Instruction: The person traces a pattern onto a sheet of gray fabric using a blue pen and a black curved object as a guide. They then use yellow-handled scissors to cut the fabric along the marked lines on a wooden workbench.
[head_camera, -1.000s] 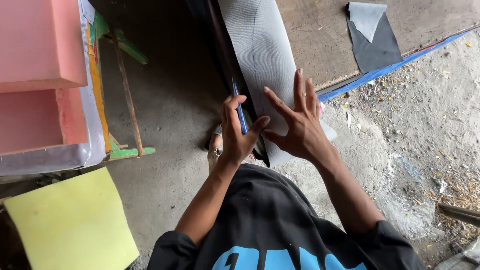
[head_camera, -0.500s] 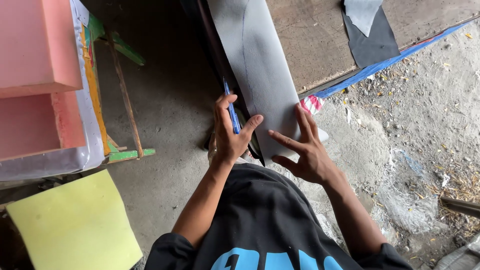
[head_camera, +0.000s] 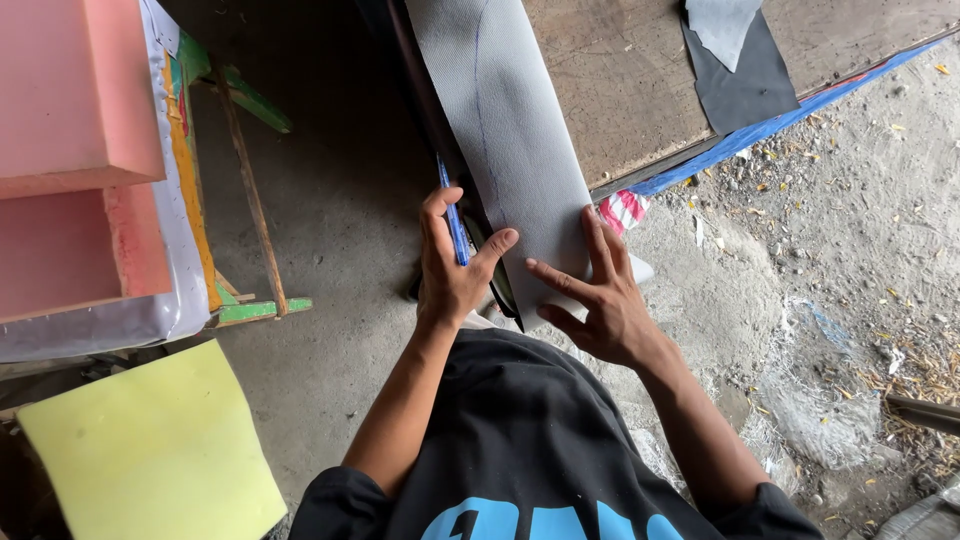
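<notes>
Grey textured sheet material (head_camera: 505, 150), a long strip with a faint curved pen line running down it, lay lengthwise over a dark board edge (head_camera: 425, 110) and hung toward the person, its near end resting under both hands. On the strip's left edge the left hand (head_camera: 452, 270) was closed around a blue pen (head_camera: 452, 215), fingers curled about the barrel and the thumb stretched across to touch the sheet, with the pen pointing away up along the strip's left side. At the strip's near right corner the right hand (head_camera: 600, 300) lay open and flat, fingers spread and pressing down on the sheet, gripping nothing. A wooden tabletop (head_camera: 640, 80) sat just right of the strip, carrying darker grey offcuts (head_camera: 745, 70), and a blue strip (head_camera: 760, 130) ran along its lower edge. Beside the right hand's fingertips a small red-and-white patterned scrap (head_camera: 622, 210) showed. To the left stood pink foam blocks (head_camera: 70, 150) and a yellow foam slab (head_camera: 150, 450), well apart from the hands.
</notes>
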